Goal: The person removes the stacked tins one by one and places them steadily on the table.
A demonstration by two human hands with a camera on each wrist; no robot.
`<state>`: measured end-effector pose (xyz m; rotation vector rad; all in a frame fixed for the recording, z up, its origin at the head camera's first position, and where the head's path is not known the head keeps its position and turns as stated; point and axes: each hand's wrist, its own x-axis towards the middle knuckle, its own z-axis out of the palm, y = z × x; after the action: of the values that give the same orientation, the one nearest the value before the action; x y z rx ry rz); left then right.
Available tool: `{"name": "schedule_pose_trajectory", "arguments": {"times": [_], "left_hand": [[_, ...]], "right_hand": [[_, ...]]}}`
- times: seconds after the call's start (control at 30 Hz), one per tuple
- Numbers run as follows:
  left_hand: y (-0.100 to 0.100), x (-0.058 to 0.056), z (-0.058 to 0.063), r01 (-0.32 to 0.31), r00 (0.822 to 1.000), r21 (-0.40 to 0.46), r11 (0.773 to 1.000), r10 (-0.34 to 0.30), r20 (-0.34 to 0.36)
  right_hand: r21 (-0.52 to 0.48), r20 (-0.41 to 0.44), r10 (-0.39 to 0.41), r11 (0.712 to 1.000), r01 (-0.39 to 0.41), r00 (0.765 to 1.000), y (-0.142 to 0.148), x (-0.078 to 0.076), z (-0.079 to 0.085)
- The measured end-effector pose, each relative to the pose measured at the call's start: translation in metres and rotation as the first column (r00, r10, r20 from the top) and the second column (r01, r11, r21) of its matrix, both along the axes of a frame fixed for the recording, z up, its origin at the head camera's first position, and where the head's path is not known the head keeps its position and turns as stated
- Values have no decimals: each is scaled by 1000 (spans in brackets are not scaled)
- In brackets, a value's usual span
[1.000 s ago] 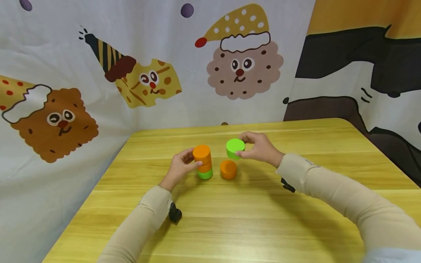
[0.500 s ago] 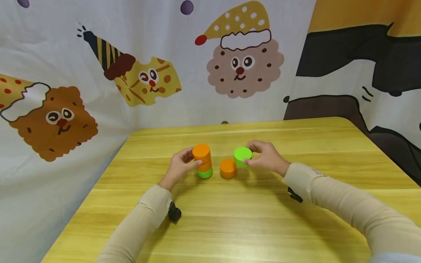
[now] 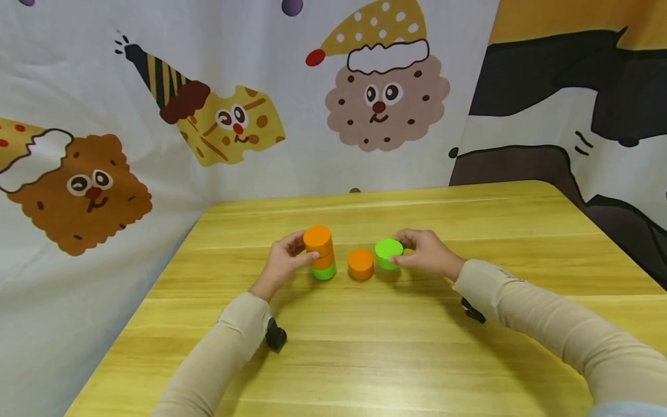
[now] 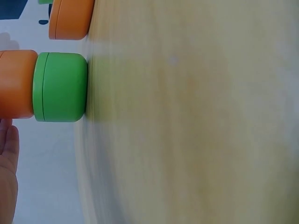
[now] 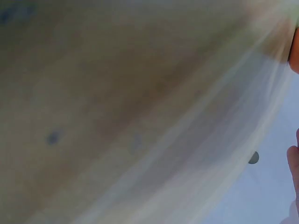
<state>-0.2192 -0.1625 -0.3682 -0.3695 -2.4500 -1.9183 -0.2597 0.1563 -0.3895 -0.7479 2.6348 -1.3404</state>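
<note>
A stack of three round blocks stands left of centre in the head view: a green block at the bottom, a middle orange block and a top orange block. My left hand holds the stack near its top from the left, thumb in front at the top orange block and fingers partly hidden behind. To the right a single orange block sits on the table. Just right of that, my right hand pinches another green block, low over the wood. In the left wrist view the stack's green block meets the tabletop.
The light wooden table stretches out around the blocks, its far edge close to a white cloth printed with cartoon figures. Dark wrist cameras, one a black wrist camera, hang below both sleeves.
My right hand has moved right and lower with the green block, from behind the single orange block to its right side. My left hand keeps its hold at the stack.
</note>
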Motion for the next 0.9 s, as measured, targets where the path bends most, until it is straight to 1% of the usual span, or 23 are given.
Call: {"name": "schedule_pose_trajectory", "arguments": {"times": [0.27, 0.4, 0.53, 0.77, 0.9], "left_hand": [[-1, 1, 1, 1, 1000, 1, 1000, -1, -4], [-1, 1, -1, 3, 1000, 14, 1000, -3, -6], [-1, 1, -1, 7, 1000, 20, 1000, -7, -9], [-1, 2, 0, 4, 1000, -2, 1000, -4, -10], [-2, 3, 1, 8, 1000, 13, 1000, -8, -11]], "right_hand": [[62, 30, 47, 997, -49, 998, 1, -4, -5], [96, 44, 49, 994, -53, 998, 1, -3, -5], [103, 53, 43, 993, -48, 998, 1, -3, -4], [107, 79, 40, 993, -49, 996, 1, -3, -6], [119, 73, 47, 991, -55, 996, 2, -4, -8]]}}
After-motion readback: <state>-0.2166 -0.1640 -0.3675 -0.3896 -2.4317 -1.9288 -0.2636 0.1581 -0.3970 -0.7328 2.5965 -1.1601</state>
